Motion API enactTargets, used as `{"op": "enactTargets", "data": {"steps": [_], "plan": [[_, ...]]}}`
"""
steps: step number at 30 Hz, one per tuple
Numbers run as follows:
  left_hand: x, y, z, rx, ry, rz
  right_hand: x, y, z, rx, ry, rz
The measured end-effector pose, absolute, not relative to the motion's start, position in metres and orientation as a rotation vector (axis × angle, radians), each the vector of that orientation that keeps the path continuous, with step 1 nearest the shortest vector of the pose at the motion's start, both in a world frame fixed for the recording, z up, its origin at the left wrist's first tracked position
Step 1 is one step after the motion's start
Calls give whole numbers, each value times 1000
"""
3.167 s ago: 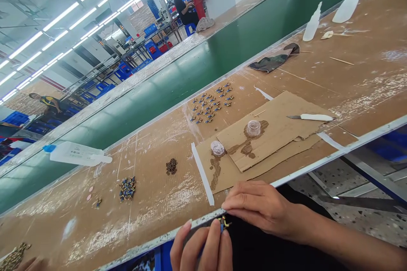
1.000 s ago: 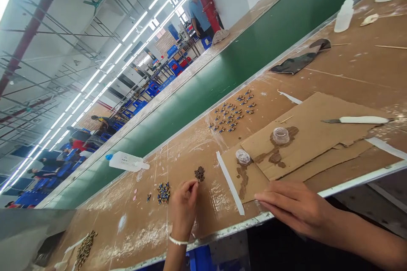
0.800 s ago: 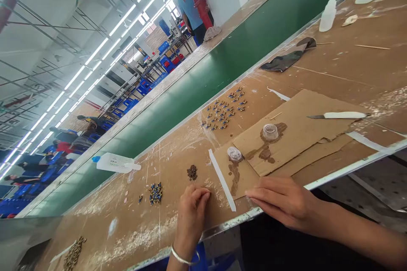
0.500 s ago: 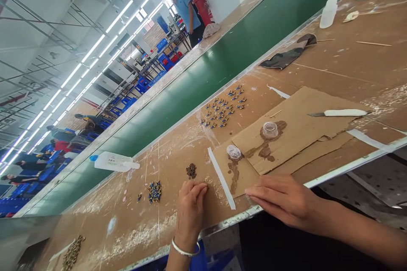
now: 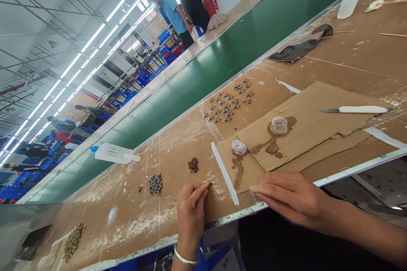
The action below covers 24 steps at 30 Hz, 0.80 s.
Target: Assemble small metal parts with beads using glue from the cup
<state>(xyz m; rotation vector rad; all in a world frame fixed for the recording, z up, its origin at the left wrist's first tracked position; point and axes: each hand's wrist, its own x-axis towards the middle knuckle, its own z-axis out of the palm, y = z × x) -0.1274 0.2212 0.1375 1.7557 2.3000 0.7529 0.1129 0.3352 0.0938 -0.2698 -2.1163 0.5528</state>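
Observation:
My left hand (image 5: 192,205), with a bangle at the wrist, pinches a small dark brown bead (image 5: 210,184) between thumb and forefinger, just above the table. Beyond it lies a heap of similar brown beads (image 5: 193,165). My right hand (image 5: 288,194) rests at the near edge of the cardboard (image 5: 305,144), its fingertips pressed together; whatever they hold is too small or hidden to name. On the cardboard stand a clear round cup (image 5: 279,125) and a white-filled round lid or dish (image 5: 239,147), with wet brown stains around them.
Small blue-and-gold pieces are spread (image 5: 229,103) at the back and heaped (image 5: 155,184) at left. A white-handled knife (image 5: 362,110) lies on the cardboard. A bottle (image 5: 116,153) lies on its side; another bottle (image 5: 349,2) stands at back right, near a camouflage cloth (image 5: 305,44). People stand beyond.
My left hand has moved slightly right, away from the bead heap, and a bead now shows at its fingertips. The right hand stays pinched near the cardboard. A second person appears in the background.

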Motion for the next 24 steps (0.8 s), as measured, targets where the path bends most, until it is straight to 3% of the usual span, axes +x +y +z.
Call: {"op": "enactTargets", "data": {"steps": [10,16,20,24], "plan": [[-137,215,135,1560,2425,785,112,334,99,-270,-2080,494],[-244,186,155,943,3070,712,110,335,106,-259,-2041,408],[-303,178,168,813,3098,510,108,336,112,-246,-1993,364],[-314,182,172,866,3075,480,107,336,112,-229,-1982,364]]}}
